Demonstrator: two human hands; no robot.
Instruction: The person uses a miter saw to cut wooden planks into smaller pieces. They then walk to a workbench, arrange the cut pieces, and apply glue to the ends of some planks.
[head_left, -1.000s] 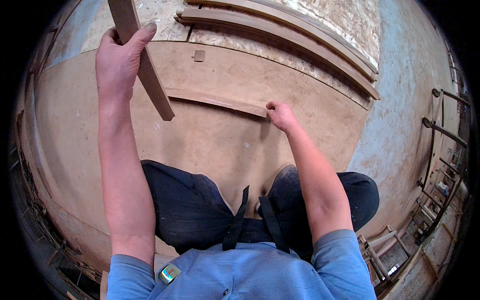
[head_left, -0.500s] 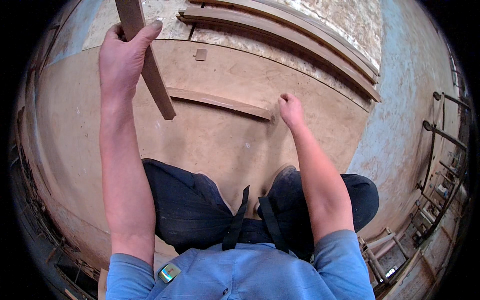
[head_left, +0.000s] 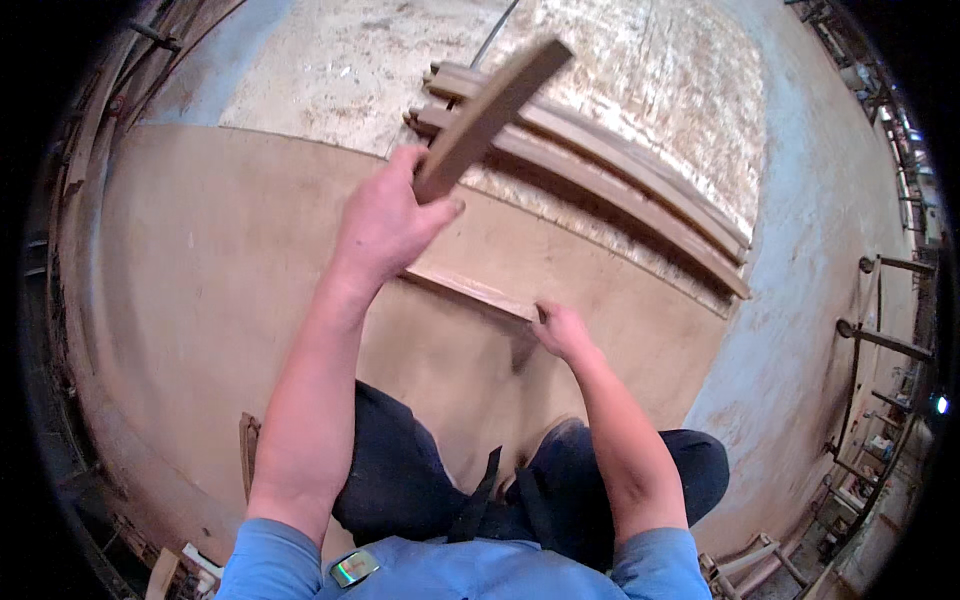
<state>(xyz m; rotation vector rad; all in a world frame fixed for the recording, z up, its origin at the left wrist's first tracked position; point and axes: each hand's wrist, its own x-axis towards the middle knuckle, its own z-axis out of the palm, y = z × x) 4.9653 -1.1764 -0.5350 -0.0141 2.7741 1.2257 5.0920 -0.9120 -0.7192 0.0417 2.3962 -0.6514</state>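
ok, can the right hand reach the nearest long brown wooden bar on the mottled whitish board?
Likely yes: only flat boards show between the right hand and that bar, though the hand's fingers seem to be on the end of another brown wooden strip.

From my end of the feed, I can read no words, numbers or signs. The one likely spot I see is the small, shiny rectangular badge with a greenish face (head_left: 355,568), at the lower left of the frame on the light-blue cloth shirt (head_left: 460,572); any marking on it is too small and glary for me to make out.
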